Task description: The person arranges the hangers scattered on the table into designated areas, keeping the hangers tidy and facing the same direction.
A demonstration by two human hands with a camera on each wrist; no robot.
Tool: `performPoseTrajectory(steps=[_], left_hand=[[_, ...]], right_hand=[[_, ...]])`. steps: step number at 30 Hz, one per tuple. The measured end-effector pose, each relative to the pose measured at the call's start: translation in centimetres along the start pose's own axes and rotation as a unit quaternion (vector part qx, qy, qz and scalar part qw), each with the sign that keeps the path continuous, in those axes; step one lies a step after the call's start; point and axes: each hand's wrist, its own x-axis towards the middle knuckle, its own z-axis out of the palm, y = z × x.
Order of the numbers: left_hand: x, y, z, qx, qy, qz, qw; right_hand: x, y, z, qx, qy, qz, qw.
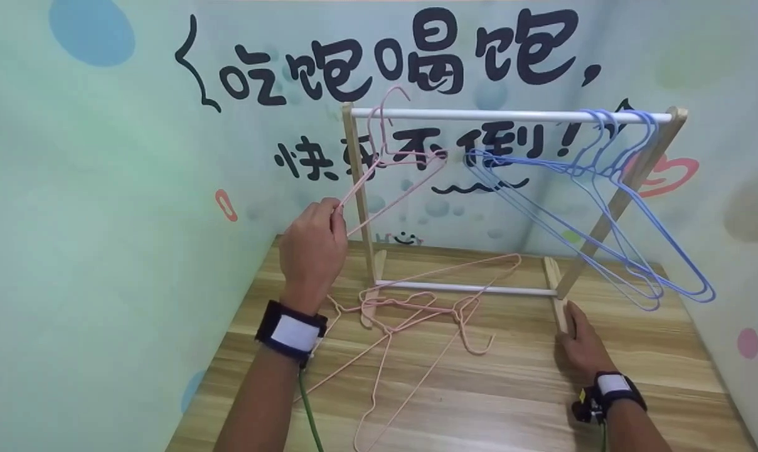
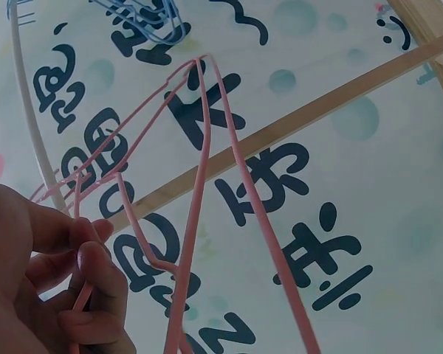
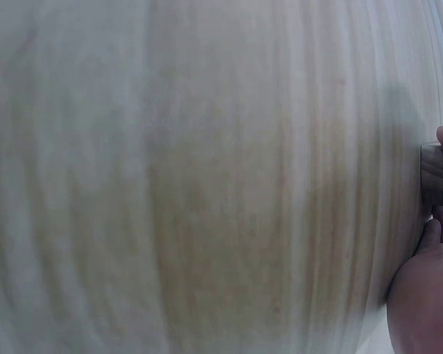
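Head view: I see the left hand point(image 1: 314, 242) pinching the slope of the pink wire hangers point(image 1: 410, 152) at the rail's left end. One hook looks to be over the white rail point(image 1: 479, 115), another stands higher; can't tell if that one touches. Right hand point(image 1: 586, 348) is clamped on the right wooden foot point(image 1: 560, 314), I'd guess to steady the rack point(image 1: 611, 213). Blue hangers point(image 1: 595, 168) hang bunched far right, so colours stay separated. Loose pink hangers point(image 1: 388, 330) lie overlapping on the table point(image 1: 529, 389), within left-hand reach.
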Motion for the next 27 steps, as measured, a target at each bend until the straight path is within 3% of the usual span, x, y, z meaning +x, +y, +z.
performPoseTrajectory(steps=[17, 27], left_hand=[[-0.3, -1.4, -0.4, 0.007, 0.005, -0.028, 0.9996], [-0.8, -0.2, 0.1, 0.001, 0.006, 0.0, 1.0]], right_hand=[[-0.5, -0.1, 0.2, -0.008, 0.005, 0.005, 1.0], [-0.4, -0.3, 0.3, 0.002, 0.0, 0.017, 1.0]])
